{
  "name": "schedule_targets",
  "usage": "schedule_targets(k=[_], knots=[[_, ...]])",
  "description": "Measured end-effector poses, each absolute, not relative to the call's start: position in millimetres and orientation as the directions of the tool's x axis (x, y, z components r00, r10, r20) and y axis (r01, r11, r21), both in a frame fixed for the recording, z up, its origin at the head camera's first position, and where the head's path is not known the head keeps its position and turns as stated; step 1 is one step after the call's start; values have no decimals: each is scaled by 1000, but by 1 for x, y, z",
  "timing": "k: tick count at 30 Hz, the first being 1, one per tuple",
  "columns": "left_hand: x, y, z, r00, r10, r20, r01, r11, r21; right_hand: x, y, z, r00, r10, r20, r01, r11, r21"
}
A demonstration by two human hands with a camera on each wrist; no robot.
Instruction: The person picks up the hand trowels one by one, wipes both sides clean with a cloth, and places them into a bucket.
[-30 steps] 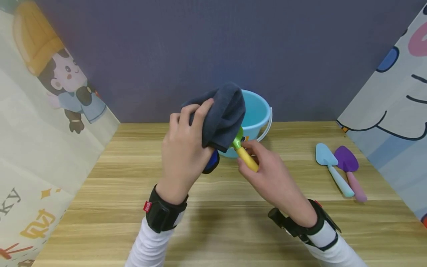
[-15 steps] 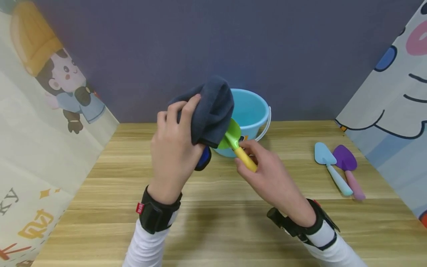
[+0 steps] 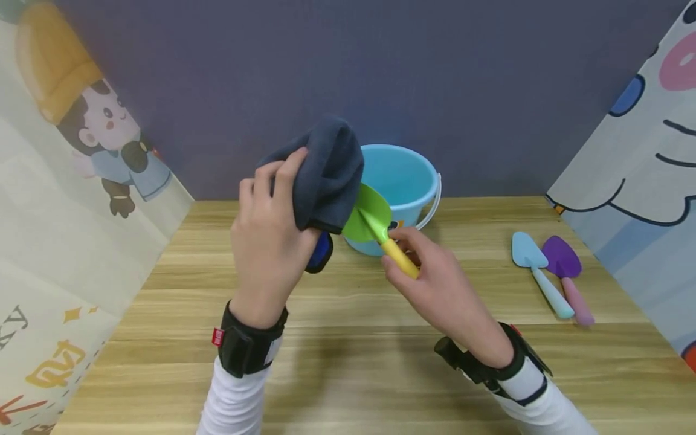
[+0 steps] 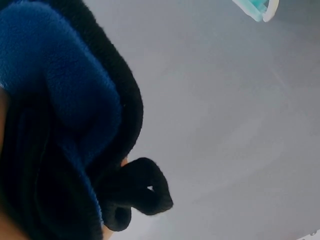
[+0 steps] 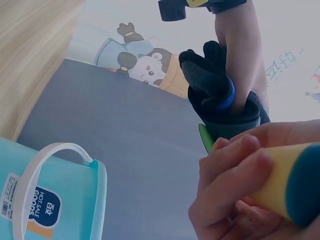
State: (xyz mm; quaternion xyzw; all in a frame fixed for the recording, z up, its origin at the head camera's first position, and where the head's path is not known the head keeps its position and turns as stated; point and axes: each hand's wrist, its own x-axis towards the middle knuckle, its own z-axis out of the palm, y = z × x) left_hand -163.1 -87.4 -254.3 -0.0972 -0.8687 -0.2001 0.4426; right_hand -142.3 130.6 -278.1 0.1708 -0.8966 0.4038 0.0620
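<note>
In the head view my left hand [image 3: 266, 229] grips a dark grey-blue cloth [image 3: 328, 175]. Its brighter blue side and a dark loop show in the left wrist view. With curled fingers and thumb, my right hand [image 3: 443, 290] holds a toy shovel [image 3: 372, 220] by its yellow handle. The green blade points up and left, its far edge overlapped by the cloth. In the right wrist view the cloth [image 5: 207, 87] covers most of the blade. Both hands are above the table, in front of a light blue bucket [image 3: 402, 175].
The bucket stands at the back wall with its white handle [image 3: 434, 205] hanging to the right. A light blue shovel [image 3: 544, 278] lies partly beside and over a purple shovel [image 3: 568, 272] with a pink handle, on the wooden table's [image 3: 348, 374] right side.
My left hand has moved left and slightly up with the cloth, so more of the green blade and of the bucket shows. The right hand stays nearly still with the shovel.
</note>
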Motion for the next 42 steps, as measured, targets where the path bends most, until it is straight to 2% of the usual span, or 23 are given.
schedule_targets(k=[11, 23, 33, 42], knots=[[-163, -97, -252, -601, -53, 797, 310, 904, 293, -150, 136, -277, -963, -214, 166, -266, 648, -713], [-160, -94, -251, -596, -52, 801, 340, 888, 310, -166, 139, -286, -951, -261, 165, -303, 678, -670], [-152, -78, -252, -636, 90, 767, 449, 851, 272, -170, 137, -290, -953, -241, 182, -302, 737, -605], [-152, -62, -257, -669, 221, 710, 511, 831, 223, -171, 138, -292, -926, -287, 243, -376, 730, -571]])
